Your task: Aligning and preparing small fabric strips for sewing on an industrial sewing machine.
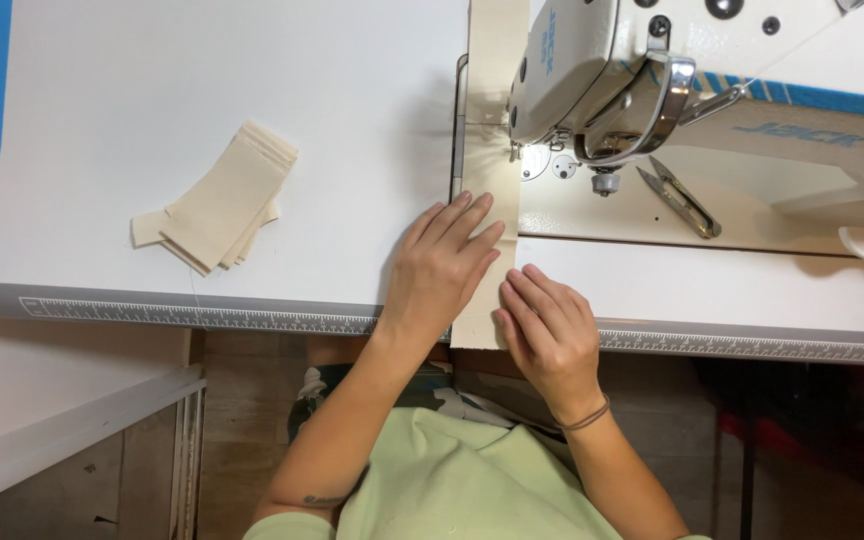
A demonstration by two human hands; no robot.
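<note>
- Head view: my left hand [440, 268] lies flat, fingers spread, pressing the cream fabric strip [492, 120] onto the white table [252, 80].
- My right hand [550, 335] rests open on the strip's near end at the table edge, gripping nothing.
- The strip runs under the sewing machine [592, 70]; a stack of cut pieces [220, 200] lies well to the left, thread snips [680, 198] to the right.

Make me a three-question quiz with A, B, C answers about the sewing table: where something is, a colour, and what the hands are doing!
1. Where is the stack of fabric pieces?
A. left of the hands
B. under the sewing machine
C. on the floor

2. What colour is the fabric strip?
A. red
B. cream
C. black

3. How are the hands?
A. lifted in the air
B. flat on the strip
C. holding the thread snips

Answers: 1 A, it lies on the white table to the left. 2 B, pale cream cloth. 3 B, the left hand and right hand press it flat; the thread snips lie untouched by the sewing machine.
</note>
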